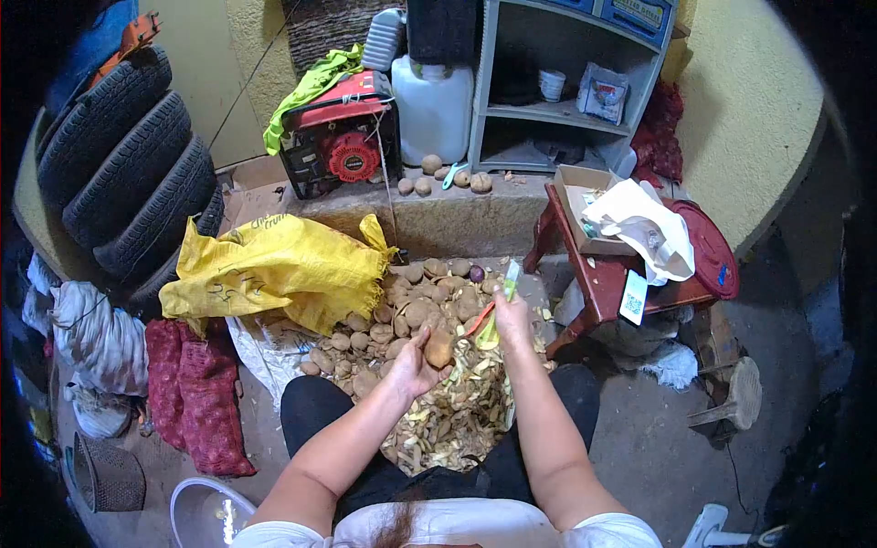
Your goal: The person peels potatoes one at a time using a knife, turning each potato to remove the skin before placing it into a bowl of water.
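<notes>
My left hand [416,369] is closed around a brown potato [439,349], which juts out past the fingertips over the heap. To its right, my right hand [514,321] grips a light green peeler [512,277], one end showing above the fist. Beside that fist, a red strip [480,320] and a yellow-green piece [489,336] show. Unpeeled potatoes [418,312] lie piled beyond both hands, with a purple onion [477,273] among them. Between my knees spreads a heap of peelings [452,420].
A yellow sack [283,269] lies left of the potatoes, near red mesh sacks [210,397] and stacked tyres [137,155]. Behind stand a red generator [343,132] and a white jerrycan [432,111]. At right, a red stool [594,297] bears a box [580,215] and a phone [633,297].
</notes>
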`<state>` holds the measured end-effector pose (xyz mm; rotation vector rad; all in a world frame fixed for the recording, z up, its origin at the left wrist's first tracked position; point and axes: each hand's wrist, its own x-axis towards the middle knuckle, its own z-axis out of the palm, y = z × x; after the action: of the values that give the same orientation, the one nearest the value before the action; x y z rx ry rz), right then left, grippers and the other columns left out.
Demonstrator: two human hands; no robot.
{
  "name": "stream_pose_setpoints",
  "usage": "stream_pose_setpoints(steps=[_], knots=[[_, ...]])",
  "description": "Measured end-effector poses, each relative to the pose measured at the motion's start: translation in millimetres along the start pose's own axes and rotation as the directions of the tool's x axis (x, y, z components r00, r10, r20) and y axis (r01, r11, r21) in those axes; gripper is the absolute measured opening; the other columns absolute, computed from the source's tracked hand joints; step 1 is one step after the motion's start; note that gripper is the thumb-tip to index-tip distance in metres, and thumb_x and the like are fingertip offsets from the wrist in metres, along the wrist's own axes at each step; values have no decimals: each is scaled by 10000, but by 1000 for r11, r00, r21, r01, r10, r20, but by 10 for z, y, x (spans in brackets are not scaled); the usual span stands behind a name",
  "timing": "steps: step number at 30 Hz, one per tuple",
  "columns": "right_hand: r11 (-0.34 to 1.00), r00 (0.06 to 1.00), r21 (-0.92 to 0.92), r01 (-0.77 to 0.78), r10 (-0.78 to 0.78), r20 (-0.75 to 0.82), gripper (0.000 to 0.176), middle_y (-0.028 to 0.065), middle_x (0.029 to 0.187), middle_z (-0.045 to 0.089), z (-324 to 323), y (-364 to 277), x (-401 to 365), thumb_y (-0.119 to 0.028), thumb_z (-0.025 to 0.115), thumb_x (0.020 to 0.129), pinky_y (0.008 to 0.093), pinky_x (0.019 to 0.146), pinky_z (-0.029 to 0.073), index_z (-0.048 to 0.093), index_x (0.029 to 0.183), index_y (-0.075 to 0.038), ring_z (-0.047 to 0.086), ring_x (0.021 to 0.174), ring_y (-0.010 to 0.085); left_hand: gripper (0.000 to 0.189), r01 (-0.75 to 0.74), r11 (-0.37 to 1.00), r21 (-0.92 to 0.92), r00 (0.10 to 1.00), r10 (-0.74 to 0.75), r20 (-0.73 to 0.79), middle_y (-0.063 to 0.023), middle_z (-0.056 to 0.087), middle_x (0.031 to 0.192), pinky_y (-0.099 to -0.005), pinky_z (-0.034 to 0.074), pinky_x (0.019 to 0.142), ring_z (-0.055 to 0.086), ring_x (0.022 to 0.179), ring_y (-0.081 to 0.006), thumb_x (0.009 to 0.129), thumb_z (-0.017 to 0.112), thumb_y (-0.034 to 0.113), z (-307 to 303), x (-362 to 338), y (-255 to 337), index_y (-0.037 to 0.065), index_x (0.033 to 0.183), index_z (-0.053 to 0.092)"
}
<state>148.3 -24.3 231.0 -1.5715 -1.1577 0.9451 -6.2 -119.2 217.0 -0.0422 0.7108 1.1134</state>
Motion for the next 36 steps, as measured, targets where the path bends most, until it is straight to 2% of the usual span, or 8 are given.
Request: stream_pose_setpoints(steps=[1,4,13,21,25,30,34,36], knots=[[991,1000,-132,5,-6,-8,297,108,584,544,-87,-417,-263,-267,560,787,332,562,398,549,745,26,491,538,181,289,0,1000,-1,1000,0,-2,-72,567,904,-370,449,659,549,811,-216,868,402,330,-8,22,-18,84,1001,473],[989,989,-6,148,-148,-28,289,120,544,531,71,-212,-213,-253,556,790,338,521,396,522,719,25,495,502,197,286,86,996,9,996,-86,-28,-62,569,918,-374,437,665,547,817,-195,874,388,334,35,27,-57,96,1010,468],[972,973,-52,230,-230,1,257,114,538,540,88,-323,-340,-231,552,789,335,494,401,521,746,21,504,479,173,319,24,923,384,974,65,-217,-55,565,898,-385,443,655,546,784,-187,864,409,358,21,39,-179,96,1037,463],[988,996,-125,90,-87,33,300,179,560,548,7,-183,-126,-247,542,777,382,535,415,532,693,40,550,531,296,305,-32,801,598,991,102,-83,-45,499,1042,-404,464,592,507,867,-183,857,407,313,40,17,-179,102,1066,476],[981,997,-188,39,-52,-63,320,204,591,562,-52,61,153,-261,549,763,399,561,420,549,718,55,569,577,329,282,-75,816,573,996,94,-3,-65,571,863,-327,465,545,561,701,-174,856,423,276,91,-95,-161,69,1041,475],[995,976,-100,3,-25,-215,340,217,679,578,-128,594,616,-279,550,764,396,606,423,539,793,60,576,661,339,329,48,883,468,998,-62,14,-100,556,940,-432,498,646,572,778,-225,872,382,312,37,-143,-26,58,1067,456],[991,983,-128,47,-69,-171,332,200,674,578,-138,10,158,-281,546,771,374,627,425,543,804,49,576,676,307,312,70,936,345,998,-61,-35,-103,537,1009,-441,498,682,564,860,-233,881,357,312,-22,-49,1,80,1072,439],[996,997,-49,69,-67,36,317,175,650,573,-11,62,68,-276,538,779,358,625,426,541,794,40,568,645,276,314,43,926,376,998,-24,-55,-86,535,1012,-424,470,685,546,860,-202,890,336,315,67,-98,-41,87,1085,430]])
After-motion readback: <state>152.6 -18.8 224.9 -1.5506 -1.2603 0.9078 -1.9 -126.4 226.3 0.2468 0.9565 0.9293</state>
